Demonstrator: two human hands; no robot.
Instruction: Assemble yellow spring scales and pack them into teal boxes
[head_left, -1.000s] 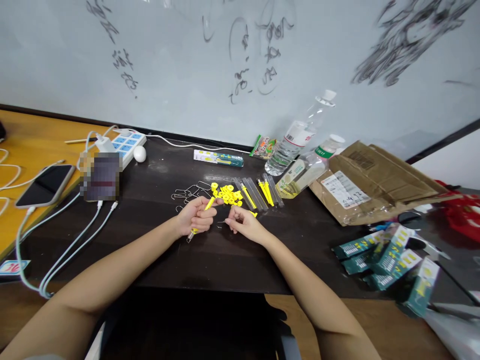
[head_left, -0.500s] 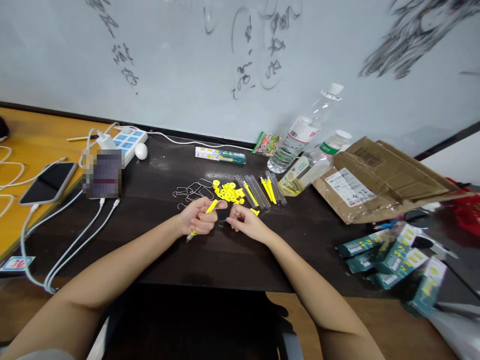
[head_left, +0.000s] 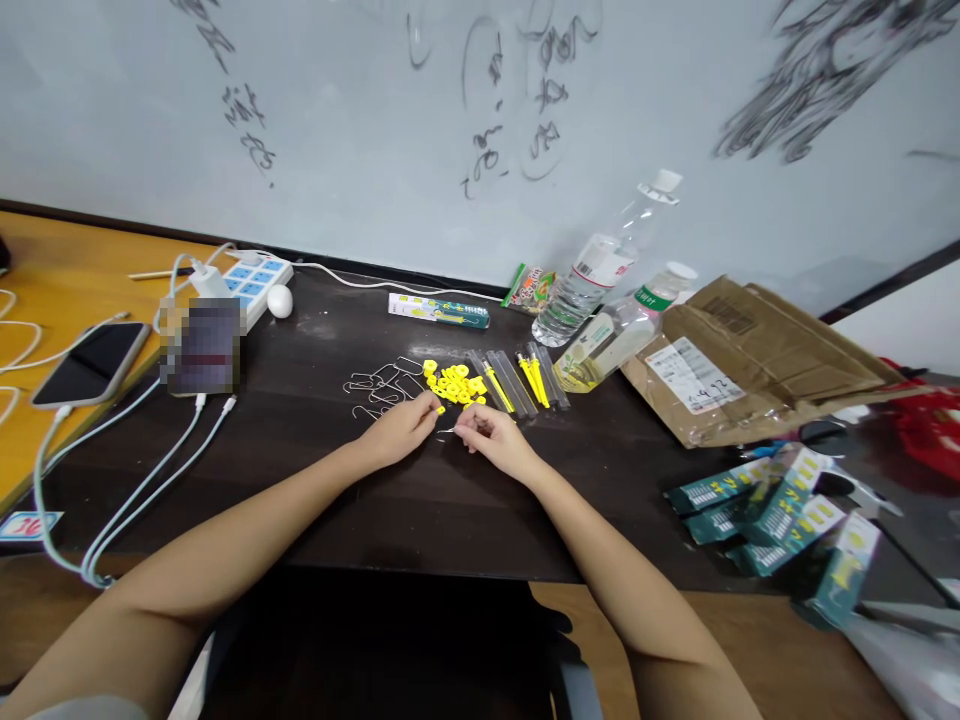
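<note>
My left hand [head_left: 403, 430] is closed with its fingertips pinched, and a bit of yellow shows at their tips. Close by on its right, my right hand [head_left: 491, 438] is pinched on a thin metal wire [head_left: 445, 431] that points left. The hands do not touch. Just beyond them lies a pile of small yellow parts [head_left: 456, 382]. Bent metal hooks [head_left: 386, 382] are heaped left of the pile. To its right are clear plastic tubes [head_left: 513, 383] and yellow sticks [head_left: 533, 379].
Two bottles [head_left: 585, 290] lean behind the tubes, near a cardboard parcel [head_left: 750, 350]. Several green boxes [head_left: 780, 510] lie at the right. A printed box [head_left: 439, 310] rests near the whiteboard [head_left: 337, 150]. Cables, a power strip [head_left: 259, 284] and a phone [head_left: 91, 364] are left.
My left hand has turned over, palm down, and moved slightly up and right. The long yellow stick seen in it before no longer shows. My right hand has barely moved.
</note>
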